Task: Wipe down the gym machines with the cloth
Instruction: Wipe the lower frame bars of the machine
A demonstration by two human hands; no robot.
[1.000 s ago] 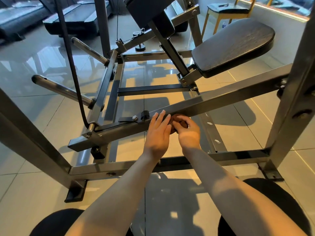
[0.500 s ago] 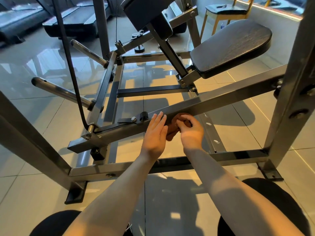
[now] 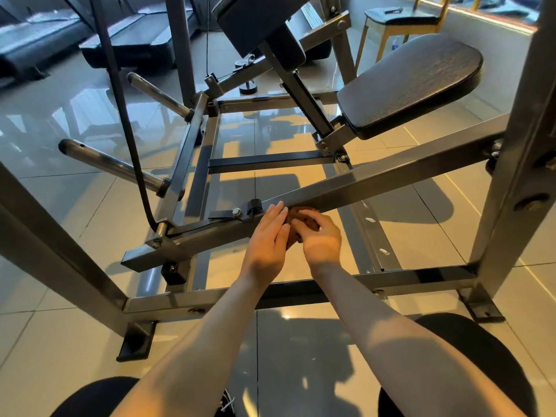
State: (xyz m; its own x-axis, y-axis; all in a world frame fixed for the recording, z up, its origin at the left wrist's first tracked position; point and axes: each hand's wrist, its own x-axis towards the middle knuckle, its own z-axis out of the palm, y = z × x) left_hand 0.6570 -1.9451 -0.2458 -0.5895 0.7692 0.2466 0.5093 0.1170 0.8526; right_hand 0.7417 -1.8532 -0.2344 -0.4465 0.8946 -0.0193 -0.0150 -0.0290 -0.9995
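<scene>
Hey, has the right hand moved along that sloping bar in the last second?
Yes, slightly. The right hand, holding the cloth, has slid left down the sloping bar, closer to the black clip.

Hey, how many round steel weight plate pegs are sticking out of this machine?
2. The nearer peg juts out toward the left, low on the machine's left side. The farther peg points the same way behind it, higher in view. Others may be hidden off to the right.
</scene>
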